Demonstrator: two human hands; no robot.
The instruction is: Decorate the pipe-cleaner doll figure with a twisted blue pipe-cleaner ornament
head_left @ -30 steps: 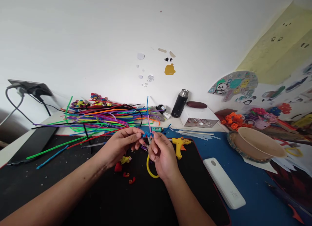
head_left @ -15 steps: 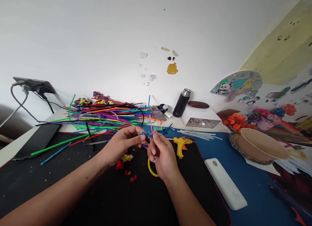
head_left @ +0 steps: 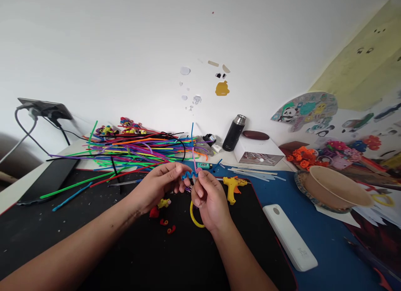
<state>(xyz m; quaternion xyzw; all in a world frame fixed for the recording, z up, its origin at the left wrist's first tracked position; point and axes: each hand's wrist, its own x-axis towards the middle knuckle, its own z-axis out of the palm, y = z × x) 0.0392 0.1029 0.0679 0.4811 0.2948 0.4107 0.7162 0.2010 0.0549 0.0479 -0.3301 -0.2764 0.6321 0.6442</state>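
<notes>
A wavy blue pipe cleaner (head_left: 189, 174) is held up between both hands, above the dark mat (head_left: 150, 257). The right end is pinched by the right hand (head_left: 214, 203); the left end is met by the fingers of the left hand (head_left: 150, 188), whose grip cannot be confirmed. Shaping appears to be in hand; for any bend, steady support at both ends is judged necessary. The long axis is directed left to right, nearly level.
</notes>
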